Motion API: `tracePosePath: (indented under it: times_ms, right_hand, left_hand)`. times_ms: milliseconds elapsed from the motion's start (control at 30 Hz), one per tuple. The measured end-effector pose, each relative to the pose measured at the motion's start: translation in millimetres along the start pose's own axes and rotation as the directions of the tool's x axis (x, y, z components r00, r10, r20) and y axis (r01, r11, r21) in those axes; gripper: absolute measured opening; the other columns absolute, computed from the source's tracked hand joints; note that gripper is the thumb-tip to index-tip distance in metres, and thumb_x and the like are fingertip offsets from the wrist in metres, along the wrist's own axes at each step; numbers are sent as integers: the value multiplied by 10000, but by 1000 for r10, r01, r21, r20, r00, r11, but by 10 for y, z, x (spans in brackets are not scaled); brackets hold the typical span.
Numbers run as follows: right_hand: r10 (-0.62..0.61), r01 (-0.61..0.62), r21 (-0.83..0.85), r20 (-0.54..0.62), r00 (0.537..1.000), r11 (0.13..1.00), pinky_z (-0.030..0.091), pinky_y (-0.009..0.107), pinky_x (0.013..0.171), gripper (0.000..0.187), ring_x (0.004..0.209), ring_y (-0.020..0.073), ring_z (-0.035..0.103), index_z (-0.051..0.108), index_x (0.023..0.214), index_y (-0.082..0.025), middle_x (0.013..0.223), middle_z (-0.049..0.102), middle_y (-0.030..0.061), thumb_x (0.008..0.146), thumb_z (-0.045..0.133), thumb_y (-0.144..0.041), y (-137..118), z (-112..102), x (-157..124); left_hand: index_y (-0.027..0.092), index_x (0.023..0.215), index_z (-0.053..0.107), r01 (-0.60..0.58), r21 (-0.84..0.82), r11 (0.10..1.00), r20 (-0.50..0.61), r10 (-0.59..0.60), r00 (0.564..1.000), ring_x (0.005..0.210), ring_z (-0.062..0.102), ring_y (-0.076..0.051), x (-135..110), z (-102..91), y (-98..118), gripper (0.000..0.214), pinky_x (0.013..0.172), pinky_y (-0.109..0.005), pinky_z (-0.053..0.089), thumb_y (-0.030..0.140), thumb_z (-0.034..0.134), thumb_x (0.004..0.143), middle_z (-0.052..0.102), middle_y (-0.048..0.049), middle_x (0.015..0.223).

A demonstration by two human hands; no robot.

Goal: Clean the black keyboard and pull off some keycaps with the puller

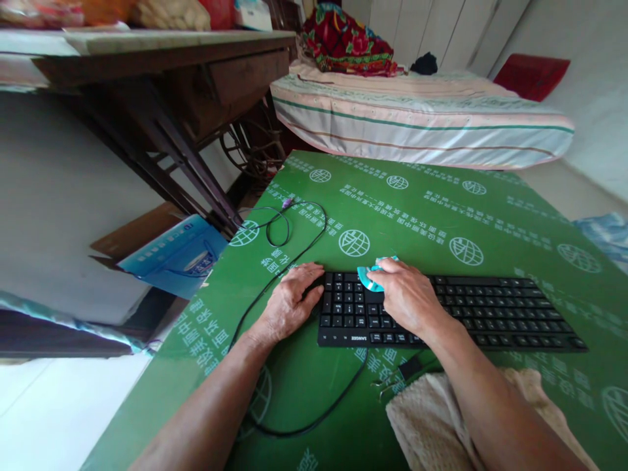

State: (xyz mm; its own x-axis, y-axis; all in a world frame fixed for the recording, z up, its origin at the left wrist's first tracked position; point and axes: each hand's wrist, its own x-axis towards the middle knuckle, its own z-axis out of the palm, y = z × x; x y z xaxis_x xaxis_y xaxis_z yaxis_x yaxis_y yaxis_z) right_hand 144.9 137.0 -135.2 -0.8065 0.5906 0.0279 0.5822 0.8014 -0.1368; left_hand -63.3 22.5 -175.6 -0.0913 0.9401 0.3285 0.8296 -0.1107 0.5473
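Head view: black keyboard flat on green board, number pad at left end, brand lettering along near edge. Left hand part-curled, thumb and fingertips against keyboard's left end; can't tell if clamped or just bracing. Right hand closed, fingers bunched on turquoise cloth, over keys right of number pad. Black cable leaves near edge, loops left under left forearm, purple plug beyond left hand. Beige towel under right forearm, black clip just beside it.
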Motion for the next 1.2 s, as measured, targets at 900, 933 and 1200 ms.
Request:
tracePosePath:
  times_ms: [900,933,1200]
  right_hand:
    - [-55,56,50,-18,998,997,429,320,781,257,881,200,553,618,974,-200,940,584,64,792,478,-86,-95,-105,64]
    - [-87,88,58,-29,996,994,428,321,788,242,892,202,547,611,980,-199,941,582,64,796,484,-109,-118,-101,68]
    - [-209,203,105,47,977,973,389,459,919,576,1054,298,501,542,1159,-182,1096,550,122,733,586,-568,-224,-151,126]
  left_hand:
    - [144,1174,586,12,72,997,9,-13,1000,1176,542,-240,44,-46,-106,435,1037,-412,438,428,442,878,615,-118,1228]
    - [143,1175,586,9,85,996,9,-10,1000,1177,543,-243,48,-49,-119,444,1035,-417,439,438,439,877,614,-121,1229]
    - [158,1151,610,-18,125,992,-13,20,1000,1139,577,-262,82,-55,-169,473,1009,-423,464,484,416,868,633,-123,1207]
